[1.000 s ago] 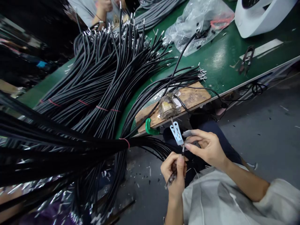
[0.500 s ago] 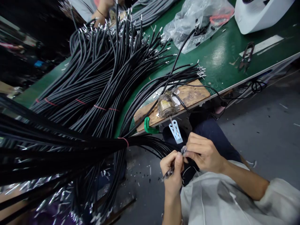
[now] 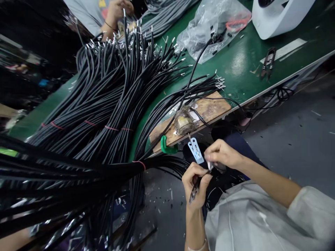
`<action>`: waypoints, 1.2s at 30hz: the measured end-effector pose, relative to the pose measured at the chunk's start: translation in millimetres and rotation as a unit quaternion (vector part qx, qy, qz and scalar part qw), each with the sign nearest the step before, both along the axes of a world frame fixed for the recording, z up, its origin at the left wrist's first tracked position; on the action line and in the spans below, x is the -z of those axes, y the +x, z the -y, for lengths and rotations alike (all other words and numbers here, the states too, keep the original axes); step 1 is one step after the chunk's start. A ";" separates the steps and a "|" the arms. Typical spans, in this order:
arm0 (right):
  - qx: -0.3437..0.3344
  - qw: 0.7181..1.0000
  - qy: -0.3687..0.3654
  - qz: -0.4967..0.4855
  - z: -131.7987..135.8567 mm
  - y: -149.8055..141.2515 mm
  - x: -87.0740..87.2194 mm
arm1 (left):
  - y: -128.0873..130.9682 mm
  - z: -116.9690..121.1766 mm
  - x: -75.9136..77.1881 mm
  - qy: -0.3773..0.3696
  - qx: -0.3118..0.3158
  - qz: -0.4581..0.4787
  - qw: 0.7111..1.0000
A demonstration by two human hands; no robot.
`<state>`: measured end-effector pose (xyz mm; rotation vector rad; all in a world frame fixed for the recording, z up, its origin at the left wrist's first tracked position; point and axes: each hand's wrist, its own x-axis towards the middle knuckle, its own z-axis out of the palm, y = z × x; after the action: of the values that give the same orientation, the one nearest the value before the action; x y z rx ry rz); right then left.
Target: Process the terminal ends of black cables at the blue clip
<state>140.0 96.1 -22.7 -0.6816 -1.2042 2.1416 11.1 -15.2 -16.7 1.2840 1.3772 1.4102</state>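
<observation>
My left hand (image 3: 196, 183) is closed, thumb against index finger, on what looks like a black cable end (image 3: 208, 171). From its palm a dark, mottled, partly shiny piece (image 3: 193, 193) sticks out, its kind unclear. My right hand (image 3: 222, 155) pinches a small whitish piece (image 3: 210, 165) just above the left fingertips; blur hides what it is. Behind my left hand runs a bundle of black cables (image 3: 167, 163) tied with a red band. Close beyond my hands, a light blue clothes peg (image 3: 196, 150) sits on a thin rod from a tape-wrapped motor-like body (image 3: 184, 122).
The motor-like body is on a wooden board (image 3: 217, 103) held by a green clamp (image 3: 167, 146) at the table edge. Large cable bundles (image 3: 104, 87) cover the left. A plastic bag (image 3: 199, 31), thread snips (image 3: 268, 62) and a white housing (image 3: 280, 17) lie farther back. Another person's hand (image 3: 119, 8) is at the top.
My right hand has drawn slightly up and away from my left fingertips, with the whitish piece now showing in its pinch. The whole view has shifted a little.
</observation>
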 end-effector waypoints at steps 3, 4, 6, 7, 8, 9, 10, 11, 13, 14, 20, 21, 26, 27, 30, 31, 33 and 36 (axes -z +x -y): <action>0.051 0.999 -0.003 -0.004 -12.6 -10.0 -11.8 | -1.9 3.3 2.0 0.022 -0.002 0.022 1.000; 0.045 0.999 -0.009 -0.018 -13.8 -14.8 -15.6 | -2.9 3.7 3.9 0.032 -0.006 0.037 0.999; 0.028 0.998 -0.029 -0.054 -12.0 -24.2 -21.6 | -4.7 2.8 9.1 0.061 -0.022 0.074 0.995; 0.027 0.996 -0.045 -0.071 -9.8 -28.0 -23.4 | -5.1 1.4 12.1 0.077 -0.028 0.091 0.992; 0.031 0.994 -0.064 -0.087 -7.3 -30.9 -24.2 | -5.3 -0.5 15.0 0.091 -0.033 0.104 0.990; 0.036 0.990 -0.084 -0.103 -4.9 -33.0 -24.1 | -5.0 -2.7 17.6 0.100 -0.035 0.111 0.988; 0.039 0.987 -0.103 -0.120 -2.7 -34.3 -23.1 | -4.4 -4.9 19.7 0.100 -0.034 0.115 0.988; 0.041 0.982 -0.121 -0.136 -1.0 -35.2 -21.5 | -3.6 -7.0 21.2 0.092 -0.032 0.117 0.988; 0.038 0.974 -0.150 -0.163 1.3 -36.1 -17.3 | -1.9 -10.0 22.2 0.057 -0.029 0.124 0.990; 0.036 0.971 -0.160 -0.174 2.0 -36.5 -15.1 | -1.1 -10.9 21.8 0.039 -0.029 0.129 0.991; 0.005 0.964 -0.177 -0.200 5.2 -33.9 0.5 | -1.4 -9.6 17.1 -0.006 -0.015 0.137 0.990; 0.010 0.964 -0.178 -0.198 5.3 -31.2 4.0 | -2.0 -8.6 17.1 -0.006 -0.011 0.140 0.990; 0.044 0.984 -0.121 -0.125 5.6 -6.5 19.4 | -5.7 -4.4 17.6 0.036 0.017 0.148 0.988; 0.049 0.990 -0.093 -0.095 6.3 -0.5 20.4 | -6.3 -4.6 16.8 0.048 0.029 0.143 0.988; 0.077 0.997 0.010 -0.001 10.3 15.1 14.9 | -6.1 -8.4 12.4 0.044 0.058 0.102 0.992; 0.084 0.994 0.065 0.021 12.3 18.9 10.2 | -4.9 -10.5 10.5 0.016 0.059 0.084 0.995; 0.074 0.972 0.217 0.051 17.0 23.7 -1.8 | -1.1 -15.0 6.4 -0.067 0.053 0.051 0.995; 0.047 0.899 0.429 0.076 23.9 24.3 -18.6 | 4.8 -17.9 1.5 -0.148 0.056 0.012 0.987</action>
<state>164.2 72.3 -4.1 -0.4783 -1.9466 1.2686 15.9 2.8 -18.2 1.1267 1.4158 1.0941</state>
